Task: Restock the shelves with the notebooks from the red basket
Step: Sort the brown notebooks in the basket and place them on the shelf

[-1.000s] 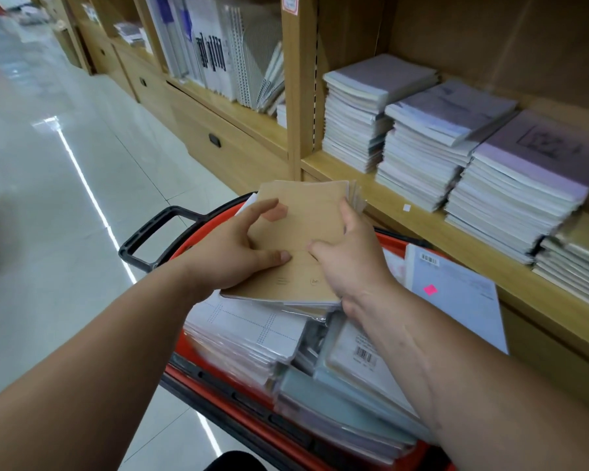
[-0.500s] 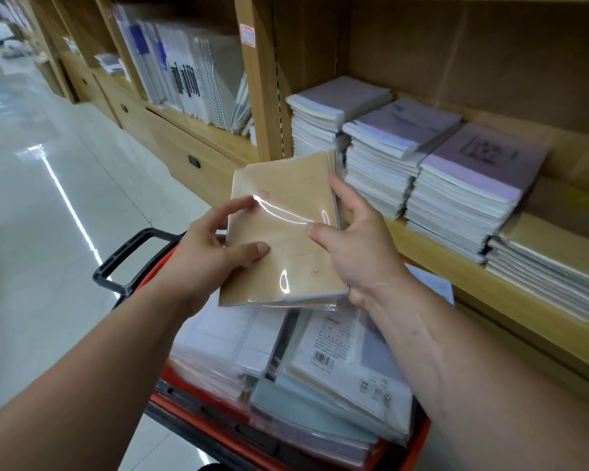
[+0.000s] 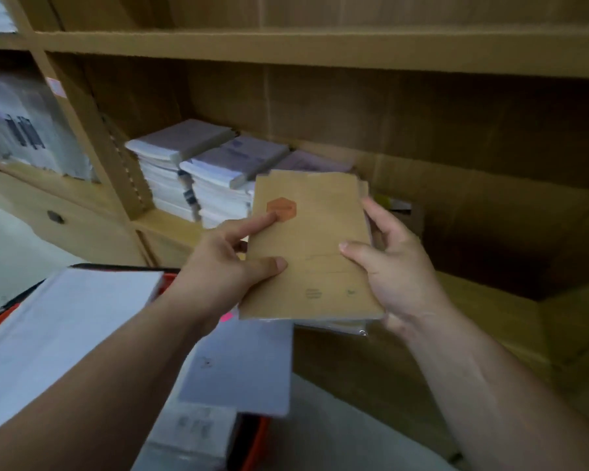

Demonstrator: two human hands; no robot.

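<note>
We hold one wrapped pack of brown notebooks [image 3: 315, 256] between our two hands, off the red basket [image 3: 257, 440] and up at the height of the shelf [image 3: 170, 229]. Its long axis runs away from us, near short edge by our wrists and far short edge towards the shelf's back, leaning slightly right. The cover faces up at us, with one orange hexagon sticker [image 3: 281, 209] at its far left.

The left hand [image 3: 225, 266] grips the pack's left edge: thumb pressed on the cover, index finger stretched out with its tip at the sticker, the other fingers underneath. The right hand [image 3: 400, 273] grips the right edge, thumb on the cover and fingers curled round the side. Below the near right corner, by the right wrist, more wrapped edges stick out, so there are several notebooks; we cannot count them.

Beyond the left hand's fingertips stand three purple-covered stacks [image 3: 238, 158] on the shelf; the third is partly hidden behind the pack's far edge. Under the left forearm the basket holds at least three wrapped white packs [image 3: 65, 317], and one pink tag [image 3: 227, 317] shows just below the left wrist.

Half a second ago the pack hung lower, over the basket and in front of the first two stacks, with glare across its wrap. Now it is raised and carried right, covering the third stack, and the left index finger has straightened.
</note>
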